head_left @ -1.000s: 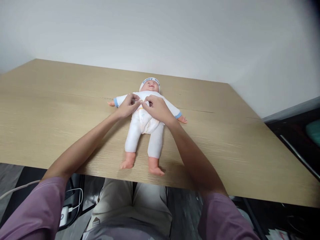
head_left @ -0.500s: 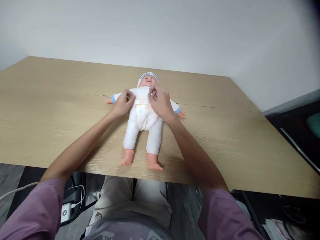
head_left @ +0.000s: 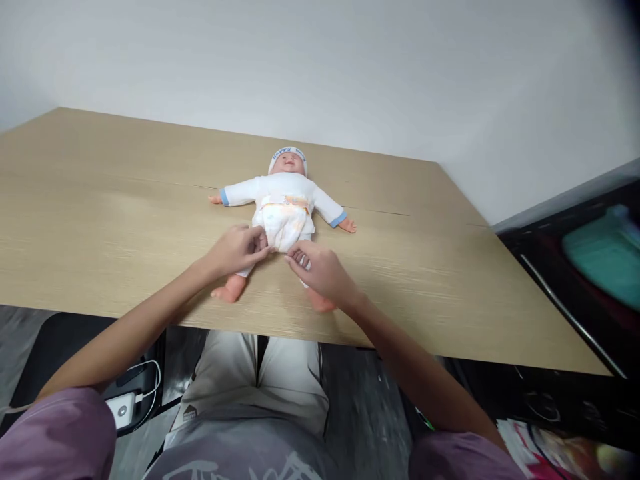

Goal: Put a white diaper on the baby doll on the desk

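A baby doll (head_left: 283, 203) in a white suit, a white cap and a diaper lies on its back on the wooden table (head_left: 100, 220), arms spread, feet toward me. My left hand (head_left: 237, 248) lies over the doll's leg on the left, fingers curled and pinching at the fabric near the crotch. My right hand (head_left: 320, 270) covers the other leg, its fingers bent and touching the white cloth just below the diaper. Both lower legs are partly hidden under my hands.
The table's near edge runs just in front of the doll's feet. A white charger with a cable (head_left: 120, 408) lies on the floor at lower left. Dark furniture with a teal object (head_left: 605, 257) stands at the right. A pale wall rises behind the table.
Both hands have moved from the doll's chest down toward me to its thighs. The doll's chest and diaper now show uncovered. The view has shifted slightly.
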Demonstrator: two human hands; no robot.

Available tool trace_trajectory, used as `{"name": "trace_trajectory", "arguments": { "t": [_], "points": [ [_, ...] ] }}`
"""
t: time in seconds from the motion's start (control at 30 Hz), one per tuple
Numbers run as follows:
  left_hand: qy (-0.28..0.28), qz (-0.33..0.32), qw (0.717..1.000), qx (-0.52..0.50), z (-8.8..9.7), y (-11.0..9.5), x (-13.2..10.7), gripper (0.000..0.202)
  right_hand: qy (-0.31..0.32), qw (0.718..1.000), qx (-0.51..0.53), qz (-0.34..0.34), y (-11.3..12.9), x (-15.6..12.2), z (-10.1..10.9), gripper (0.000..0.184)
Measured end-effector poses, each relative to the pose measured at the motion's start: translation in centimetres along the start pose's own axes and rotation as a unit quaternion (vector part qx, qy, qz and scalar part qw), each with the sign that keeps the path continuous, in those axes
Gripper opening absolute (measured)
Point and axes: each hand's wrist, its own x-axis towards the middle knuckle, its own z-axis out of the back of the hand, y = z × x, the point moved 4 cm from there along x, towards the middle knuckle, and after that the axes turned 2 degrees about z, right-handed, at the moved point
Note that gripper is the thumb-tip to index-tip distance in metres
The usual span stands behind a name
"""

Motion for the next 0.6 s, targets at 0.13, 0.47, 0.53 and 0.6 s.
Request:
{"name": "trace_trajectory", "arguments": {
  "t": [0.13,0.47,0.53,0.6],
  "points": [
    [-0.018,0.034,0.999,0.02,-0.3,0.5,0.3,0.042,-0.056,0.995,-0.034,-0.076,-0.7,0.8,-0.4,0.011],
    [-0.024,0.006,0.999,0.03,-1.3,1.1,1.2,0.029,-0.082,0.993,-0.073,-0.035,-0.4,1.1,-2.0,0.012],
    [-0.036,-0.012,0.999,0.004,-1.3,1.3,1.1,0.027,-0.091,0.993,-0.062,-0.029,-0.4,1.0,-2.0,0.009],
    [-0.057,-0.033,0.998,-0.02,-1.2,1.3,0.9,0.02,-0.098,0.994,-0.047,-0.024,-0.4,0.8,-1.9,0.006]
  ]
}}
